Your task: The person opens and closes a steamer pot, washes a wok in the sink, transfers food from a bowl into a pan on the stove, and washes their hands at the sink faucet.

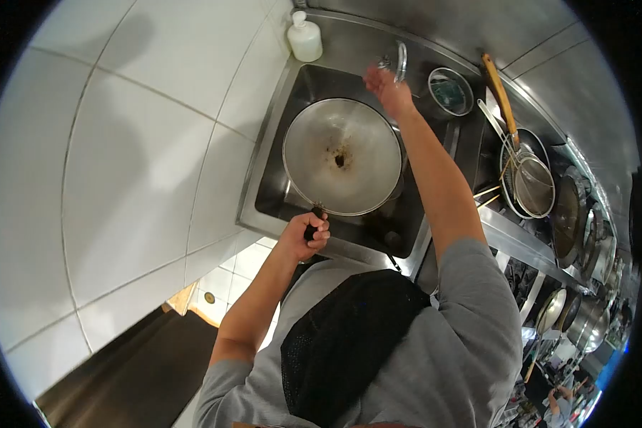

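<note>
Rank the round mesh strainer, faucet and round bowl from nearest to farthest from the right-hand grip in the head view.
1. Faucet: right beside it, at the sink's far edge.
2. Round bowl: just to the right.
3. Round mesh strainer: well beyond the bowl, farther right.

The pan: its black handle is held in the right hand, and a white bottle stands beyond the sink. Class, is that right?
Not quite: the head view shows the left hand gripping the black handle of the pan; the right hand is up by the tap. The rest holds: a white bottle stands beyond the sink.
</note>
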The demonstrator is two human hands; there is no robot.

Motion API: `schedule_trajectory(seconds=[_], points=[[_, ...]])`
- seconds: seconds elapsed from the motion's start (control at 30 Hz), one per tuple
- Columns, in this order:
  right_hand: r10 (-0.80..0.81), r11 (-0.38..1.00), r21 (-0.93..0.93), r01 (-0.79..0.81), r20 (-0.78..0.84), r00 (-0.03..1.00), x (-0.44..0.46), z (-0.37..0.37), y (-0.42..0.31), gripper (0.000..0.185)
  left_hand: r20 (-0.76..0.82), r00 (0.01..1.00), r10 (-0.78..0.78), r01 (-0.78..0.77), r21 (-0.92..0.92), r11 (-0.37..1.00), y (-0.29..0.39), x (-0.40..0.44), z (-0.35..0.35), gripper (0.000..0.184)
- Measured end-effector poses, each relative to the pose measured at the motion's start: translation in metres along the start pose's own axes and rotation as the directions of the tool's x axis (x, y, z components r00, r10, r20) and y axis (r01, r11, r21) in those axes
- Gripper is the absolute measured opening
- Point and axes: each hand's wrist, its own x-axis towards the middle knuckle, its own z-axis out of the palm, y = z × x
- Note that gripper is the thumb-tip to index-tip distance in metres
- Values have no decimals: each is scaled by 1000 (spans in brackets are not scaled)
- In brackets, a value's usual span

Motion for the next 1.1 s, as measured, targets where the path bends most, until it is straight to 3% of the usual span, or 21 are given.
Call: schedule_trajectory(seconds=[0.03,0.07,0.1,0.17,0.23,0.27,0.33,0.37,0.43,0.47,0.53,0.57,0.63,0.77,0.83,0.9,0.97,1.0,1.07,1.1], points=[[145,984,-103,-147,-25,989,-1,-13,2,47,20,999,-33,32,23,999,3,6,2,21],[139,984,-109,-143,-44,989,-1,-38,10,47,28,998,-53,52,28,998,4,12,3,21],[163,855,-509,-96,90,982,-1,-70,22,49,63,993,-103,102,14,995,4,17,2,21],[248,576,-818,3,178,952,-22,-88,11,50,103,980,-169,170,1,985,4,25,-2,22],[391,427,-871,-245,-66,918,-77,-60,-30,49,127,944,-304,310,-27,951,0,30,-9,19],[384,423,-868,-259,-87,919,-87,-62,-36,49,130,937,-324,329,-18,944,-3,33,-11,19],[345,158,-985,64,116,931,-104,-64,-52,44,175,878,-446,448,25,893,-7,42,-10,20],[330,150,-987,52,99,939,-108,-64,-59,44,182,869,-460,461,42,886,-9,52,-10,20],[365,-22,-973,228,205,908,-113,-61,-71,42,329,809,-488,487,91,869,-14,76,-12,27],[359,-32,-972,231,205,910,-115,-63,-75,42,339,805,-487,485,97,869,-16,86,-10,27],[220,3,-914,407,397,891,-119,-72,-79,42,324,869,-375,369,83,926,-15,104,-5,24],[223,-2,-909,416,405,887,-122,-67,-87,42,332,869,-366,361,79,929,-12,108,-5,24],[312,-2,-959,283,268,911,-127,-54,-109,43,314,920,-235,209,113,971,0,112,-10,16],[240,84,-966,244,257,936,-121,-65,-103,45,207,970,-125,67,266,962,27,84,-28,14],[187,82,-969,233,245,951,-118,-70,-96,46,125,979,-161,124,262,957,26,66,-35,12],[236,102,-977,186,205,950,-113,-65,-96,46,51,966,-255,237,228,944,13,59,-42,12],[285,111,-984,141,167,944,-98,-68,-92,47,62,955,-290,271,216,938,0,66,-35,12],[227,103,-985,137,157,961,-86,-73,-88,46,82,952,-295,274,196,941,-7,72,-28,13],[287,302,-945,-123,-33,957,-65,-75,-90,46,102,949,-297,278,168,946,-13,82,-21,15],[291,298,-947,-121,-31,956,-59,-67,-96,46,95,945,-314,299,150,943,-9,92,-16,13]])
